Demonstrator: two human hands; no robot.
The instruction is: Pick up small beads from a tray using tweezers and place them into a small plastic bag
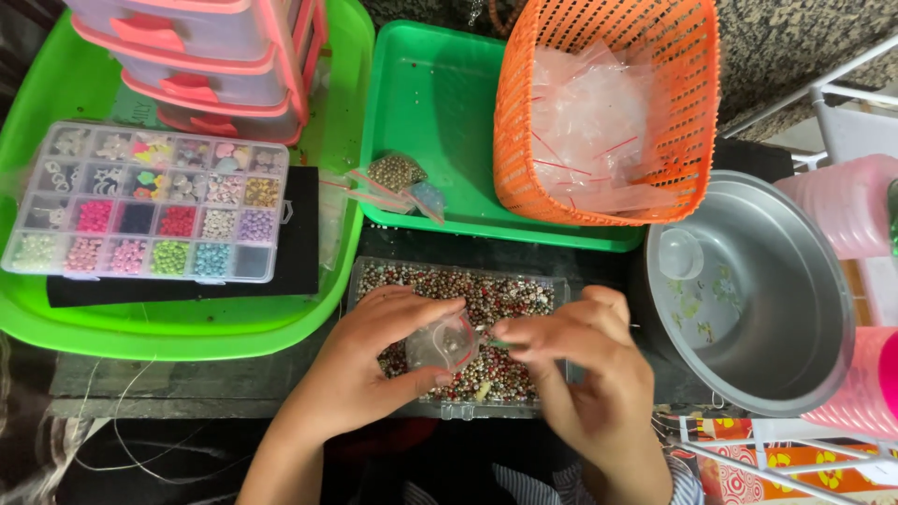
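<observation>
we are in the middle of filling a small clear bag [441, 342] with beads. our left hand [374, 360] curls around the bag, thumb below and fingers above, holding it by its mouth just over the bead tray [468, 290]. our right hand [585, 360] is drawn together, thumb and forefinger pinched at the bag's opening; something small seems to sit between the fingertips, but we cannot tell whether it is a bead or the bag's edge. the two hands nearly touch at the bag.

the tray is a clear shallow box full of mixed beads, lying on the dark table right under our hands. behind it a green tray [440, 103] holds two filled bead bags [398, 173], and an orange basket [608, 103] full of empty clear bags rests on its right part. to the left a sorted bead box [150, 201] lies on a black mat [299, 243] in a round green tub [187, 327], with pink drawers [206, 56] behind it. to the right stands a metal pot [758, 290] with a small clear cup [680, 252] inside.

we judge the step to be loading: the bag looks nearly empty. the next move, as we see it, calls for keeping the mouth held wide with the left hand while the right drops its pinch cleanly inside, staying low over the tray so any stray beads fall back in.
</observation>
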